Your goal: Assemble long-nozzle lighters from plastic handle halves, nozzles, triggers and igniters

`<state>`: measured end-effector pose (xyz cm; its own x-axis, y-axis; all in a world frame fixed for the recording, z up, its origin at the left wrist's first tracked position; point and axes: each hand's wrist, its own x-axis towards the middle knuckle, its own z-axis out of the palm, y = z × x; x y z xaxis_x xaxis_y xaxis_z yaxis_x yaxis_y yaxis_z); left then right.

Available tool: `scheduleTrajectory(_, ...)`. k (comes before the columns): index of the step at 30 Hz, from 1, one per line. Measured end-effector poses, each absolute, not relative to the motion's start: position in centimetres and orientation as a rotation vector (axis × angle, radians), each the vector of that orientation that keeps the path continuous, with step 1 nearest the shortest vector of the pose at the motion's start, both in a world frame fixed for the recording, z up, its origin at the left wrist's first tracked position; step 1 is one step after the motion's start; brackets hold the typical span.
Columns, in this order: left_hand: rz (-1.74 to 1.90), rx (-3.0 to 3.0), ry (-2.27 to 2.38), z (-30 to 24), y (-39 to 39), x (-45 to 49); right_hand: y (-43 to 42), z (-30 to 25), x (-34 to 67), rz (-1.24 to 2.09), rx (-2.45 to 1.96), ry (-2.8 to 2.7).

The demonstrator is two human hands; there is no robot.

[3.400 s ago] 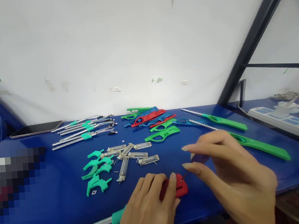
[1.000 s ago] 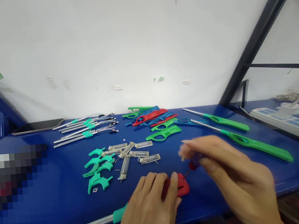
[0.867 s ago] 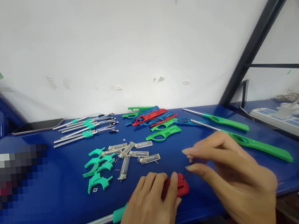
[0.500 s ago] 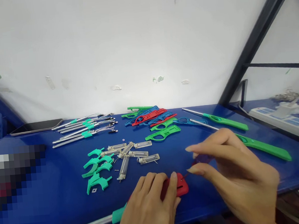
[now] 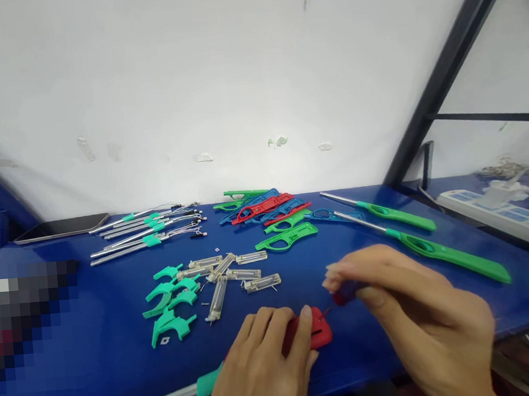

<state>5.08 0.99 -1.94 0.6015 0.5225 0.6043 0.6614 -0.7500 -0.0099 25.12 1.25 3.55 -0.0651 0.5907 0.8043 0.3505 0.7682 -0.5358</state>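
Note:
My left hand (image 5: 263,363) is closed over a red long-nosed lighter (image 5: 321,331) lying on the blue table, pressing it down. Its metal tube with a green collar (image 5: 209,382) sticks out to the left; the middle of its body is hidden under my fingers. My right hand (image 5: 415,314) pinches the small red and purple handle of a screwdriver (image 5: 340,294). The thin shaft slants down to the red end of the lighter, near a dark slot. Whether a screw sits under the tip is too small to tell.
Beyond my hands lie clear fuel tanks (image 5: 217,296), green trigger pieces (image 5: 171,324), metal tubes with wires (image 5: 126,242) and coloured handle shells (image 5: 290,235). Two green lighters (image 5: 452,253) lie at the right, near a white power strip (image 5: 499,210). A tablet-like device (image 5: 60,226) rests back left.
My right fingers have curled and turned around the screwdriver handle, showing more of its red part. My left hand keeps its hold on the lighter. The view has shifted slightly.

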Motion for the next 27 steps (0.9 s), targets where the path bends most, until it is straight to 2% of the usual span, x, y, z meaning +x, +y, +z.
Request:
scheduleTrajectory(4, -0.843, -2.602, -0.985, -1.96, 0.98, 5.07, 1.25, 3.22, 24.79, 0.085, -0.747, -1.593)
scheduleTrajectory(8, -0.848, -2.596, -0.972, -1.77, 1.02, 5.23, 1.39, 2.99, 24.87, 0.237, -0.75, -1.62)
scheduleTrajectory(14, -0.845, -2.59, -0.972, -2.03, 0.95, 5.08, 1.59, 3.17, 24.8, 0.178, -0.783, -1.563)
scheduleTrajectory(19, -0.813, -2.613, -0.979, -2.18, 0.9, 5.08, 1.51, 3.14, 24.69, 0.374, -0.756, -1.599)
scheduleTrajectory(24, -0.82, -2.598, -0.981, -2.25, 0.84, 5.13, 1.58, 3.36, 24.87, 0.209, -0.814, -1.583)
scheduleTrajectory(27, -0.801, -2.612, -0.985, -2.23, 0.85, 5.12, 1.31, 3.63, 25.07, 0.282, -0.825, -1.649)
